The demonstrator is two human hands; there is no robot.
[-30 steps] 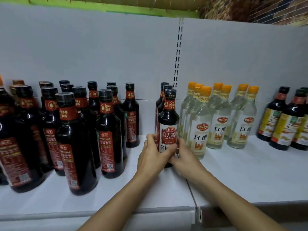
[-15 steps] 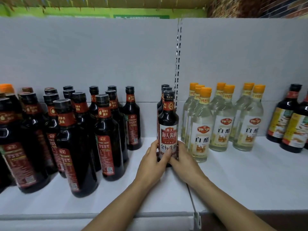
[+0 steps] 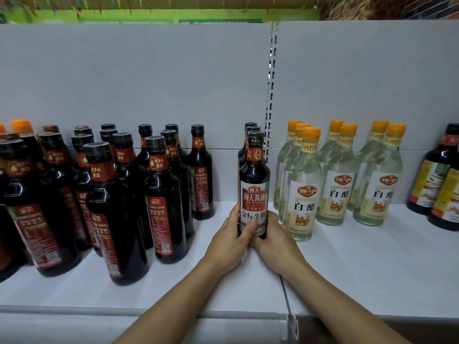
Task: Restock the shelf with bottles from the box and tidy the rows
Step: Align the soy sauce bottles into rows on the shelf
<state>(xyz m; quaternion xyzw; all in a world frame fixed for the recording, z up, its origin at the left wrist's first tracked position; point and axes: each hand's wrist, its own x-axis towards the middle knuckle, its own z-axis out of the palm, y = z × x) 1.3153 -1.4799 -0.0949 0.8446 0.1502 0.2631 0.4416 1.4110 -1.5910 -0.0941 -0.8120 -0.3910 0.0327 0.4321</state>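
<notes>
A dark soy sauce bottle (image 3: 254, 180) with a white and red label stands upright at the front of a short row on the white shelf (image 3: 360, 269). My left hand (image 3: 229, 240) grips its lower left side, with the thumb across the label. From the right, my right hand (image 3: 275, 240) wraps round its base. Two more bottles of the same kind (image 3: 249, 131) stand right behind it. The box is out of view.
Several dark bottles with red labels (image 3: 161, 194) crowd the shelf's left part. Clear white-vinegar bottles with orange caps (image 3: 304, 189) stand just right of the held bottle. Dark bottles with yellow labels (image 3: 437, 180) are at the far right. A slotted upright (image 3: 270, 95) divides the back panel.
Both hands have stayed on the bottle, sliding it slightly back toward its row. The camera has tilted a little, shifting the view.
</notes>
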